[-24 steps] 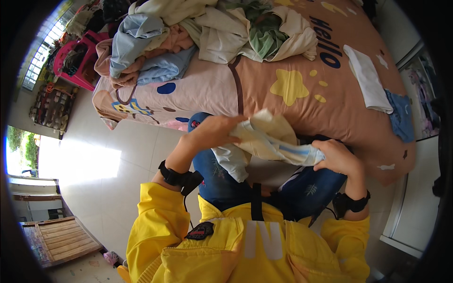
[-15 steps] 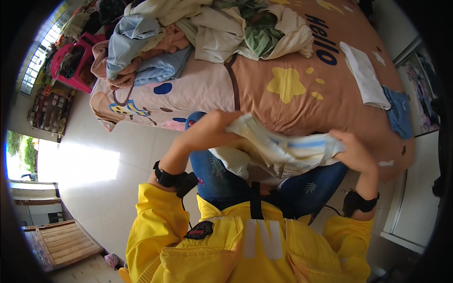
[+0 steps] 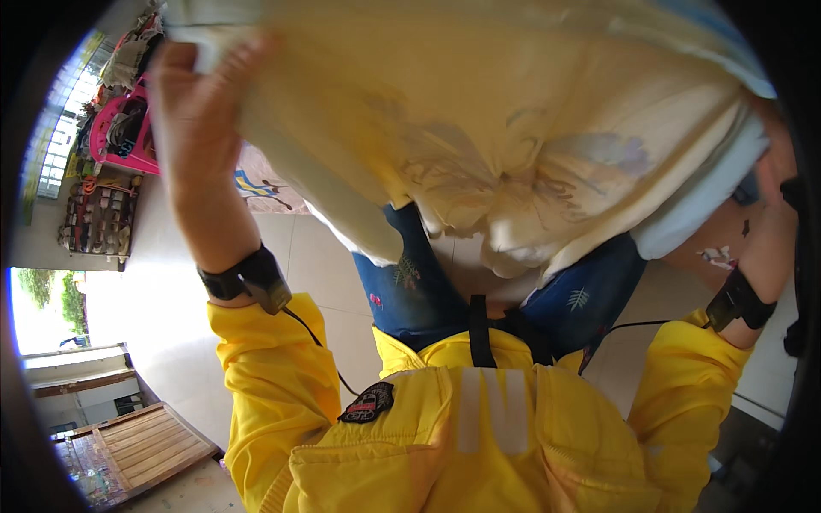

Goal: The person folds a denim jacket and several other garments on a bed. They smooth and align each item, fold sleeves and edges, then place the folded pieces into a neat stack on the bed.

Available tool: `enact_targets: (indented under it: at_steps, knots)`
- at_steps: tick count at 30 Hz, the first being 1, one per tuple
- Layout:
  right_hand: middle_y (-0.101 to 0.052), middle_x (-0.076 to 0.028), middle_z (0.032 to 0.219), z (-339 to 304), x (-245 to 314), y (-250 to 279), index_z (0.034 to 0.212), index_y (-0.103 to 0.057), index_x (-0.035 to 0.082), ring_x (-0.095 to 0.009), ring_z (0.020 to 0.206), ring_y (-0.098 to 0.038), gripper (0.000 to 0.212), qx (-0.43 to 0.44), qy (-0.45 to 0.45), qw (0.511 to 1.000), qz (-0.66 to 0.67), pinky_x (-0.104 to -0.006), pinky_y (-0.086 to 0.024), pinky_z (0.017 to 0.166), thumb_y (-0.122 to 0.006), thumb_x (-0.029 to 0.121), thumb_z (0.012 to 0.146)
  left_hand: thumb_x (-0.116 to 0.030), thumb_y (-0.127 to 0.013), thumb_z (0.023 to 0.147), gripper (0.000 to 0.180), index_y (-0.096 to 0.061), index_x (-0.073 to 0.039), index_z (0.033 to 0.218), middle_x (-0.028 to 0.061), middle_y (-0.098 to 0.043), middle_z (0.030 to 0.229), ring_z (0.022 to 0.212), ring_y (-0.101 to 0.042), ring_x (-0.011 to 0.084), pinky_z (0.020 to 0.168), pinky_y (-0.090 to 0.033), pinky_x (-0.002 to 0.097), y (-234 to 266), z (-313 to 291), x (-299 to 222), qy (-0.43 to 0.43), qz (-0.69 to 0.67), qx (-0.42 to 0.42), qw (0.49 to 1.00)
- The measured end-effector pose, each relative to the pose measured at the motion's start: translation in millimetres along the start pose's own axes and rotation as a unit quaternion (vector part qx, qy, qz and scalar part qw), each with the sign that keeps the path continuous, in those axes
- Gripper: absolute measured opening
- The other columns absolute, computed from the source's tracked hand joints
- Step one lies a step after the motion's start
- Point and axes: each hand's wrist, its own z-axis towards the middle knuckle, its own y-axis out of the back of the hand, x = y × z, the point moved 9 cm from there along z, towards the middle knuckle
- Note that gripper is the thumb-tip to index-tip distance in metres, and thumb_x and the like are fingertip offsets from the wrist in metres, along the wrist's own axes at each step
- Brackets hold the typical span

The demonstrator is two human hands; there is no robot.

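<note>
A cream garment (image 3: 479,111) with pale-blue edges and a faint print is stretched wide in front of me, above my knees. Its exact kind is hard to make out. At its upper left my left hand (image 3: 201,111) is closed on the edge, slightly blurred. My right hand (image 3: 774,158), at the far right of the picture, is closed on the opposite side; its fingers are partly hidden by the cloth and the dark rim. Loose folds hang down between my jeans-clad legs (image 3: 398,282).
Behind the cloth, part of the patterned bed cover (image 3: 265,184) shows. A pink chair (image 3: 107,132) with clothes on it stands at the upper left, near a rack (image 3: 98,218) of small items. A wooden panel (image 3: 145,453) is at the lower left.
Both hands have risen and moved apart, lifting and spreading the garment from a bunched strip into a wide sheet. It now covers most of the bed and the clothes pile.
</note>
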Motion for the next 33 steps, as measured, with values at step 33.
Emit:
enact_targets:
  at_steps: [33]
  knots:
    - [-0.065,-0.003,0.104,-44.2,-61.1,-100.8,0.117,-0.06,0.001,-0.008,0.098,-0.06,0.038,0.134,-0.167,0.959,0.188,-0.0216,-0.046,0.087,-0.077,0.016,0.086,-0.023,-0.072,0.088,0.037,-0.057,-0.012,0.12,0.0113,-0.071,0.079,0.07,-0.07,0.0267,0.061,-0.052,0.0317,-88.8,-61.4,78.7,0.089,0.367,0.375,0.847]
